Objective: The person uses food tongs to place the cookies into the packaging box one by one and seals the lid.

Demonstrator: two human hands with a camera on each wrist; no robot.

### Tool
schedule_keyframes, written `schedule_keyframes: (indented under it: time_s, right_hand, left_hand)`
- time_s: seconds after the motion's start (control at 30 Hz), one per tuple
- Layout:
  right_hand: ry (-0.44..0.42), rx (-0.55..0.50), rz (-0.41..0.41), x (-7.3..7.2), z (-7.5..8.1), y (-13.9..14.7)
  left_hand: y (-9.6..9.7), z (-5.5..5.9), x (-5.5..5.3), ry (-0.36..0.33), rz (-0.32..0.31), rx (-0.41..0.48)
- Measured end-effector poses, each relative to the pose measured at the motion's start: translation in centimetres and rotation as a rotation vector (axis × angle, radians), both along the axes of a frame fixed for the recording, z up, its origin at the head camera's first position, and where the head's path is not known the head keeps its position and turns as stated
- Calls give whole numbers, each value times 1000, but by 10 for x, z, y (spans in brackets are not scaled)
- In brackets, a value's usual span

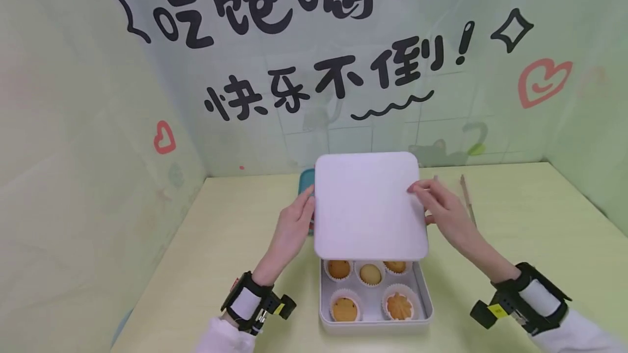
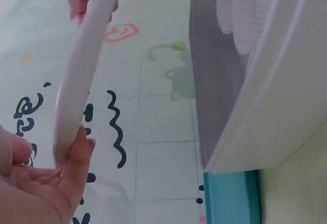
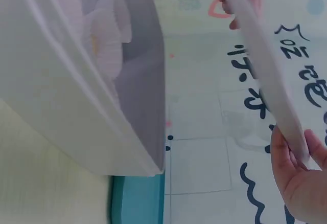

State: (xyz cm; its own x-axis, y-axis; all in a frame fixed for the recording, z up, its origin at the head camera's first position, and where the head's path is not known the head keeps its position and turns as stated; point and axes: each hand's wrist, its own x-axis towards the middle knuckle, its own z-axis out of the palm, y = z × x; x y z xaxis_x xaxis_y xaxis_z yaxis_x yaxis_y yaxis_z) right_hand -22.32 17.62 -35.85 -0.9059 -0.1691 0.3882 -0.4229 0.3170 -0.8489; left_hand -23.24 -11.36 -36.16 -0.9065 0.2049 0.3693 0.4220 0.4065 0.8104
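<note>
A white square lid (image 1: 370,206) is raised above a white tin (image 1: 375,329), covering its far part in the head view. My left hand (image 1: 291,226) grips the lid's left edge; in the left wrist view its fingers (image 2: 76,157) curl beneath the lid (image 2: 80,75). On the opposite edge, my right hand (image 1: 448,217) pinches the lid between thumb and fingers, as the right wrist view shows. Inside the tin sit several cookies in white paper cups, among them a flower-shaped cookie (image 1: 399,306) and a round speckled cookie (image 1: 344,309). Any others lie hidden under the lid.
Behind the lid stands a teal container (image 1: 306,180), mostly hidden in the head view. A thin brown stick-like thing (image 1: 466,195) lies beyond my right hand. The pale wooden table (image 1: 230,222) meets a printed cloth backdrop (image 1: 245,146) at the rear and both sides.
</note>
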Motion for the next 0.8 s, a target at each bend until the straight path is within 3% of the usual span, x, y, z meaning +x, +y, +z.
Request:
schedule_keyframes:
  time_s: [0.13, 0.33, 0.57, 0.8]
  right_hand:
    - [56, 198, -80, 2, -12, -6]
    - [174, 411, -82, 1, -20, -4]
    - [69, 644, -24, 16, -32, -1]
    - [30, 749, -22, 31, -48, -1]
  left_hand:
    - [6, -14, 2, 12, 26, -105]
    - [9, -19, 6, 75, 59, -261]
    - [9, -37, 24, 83, 58, -348]
    - [11, -58, 37, 92, 71, -383]
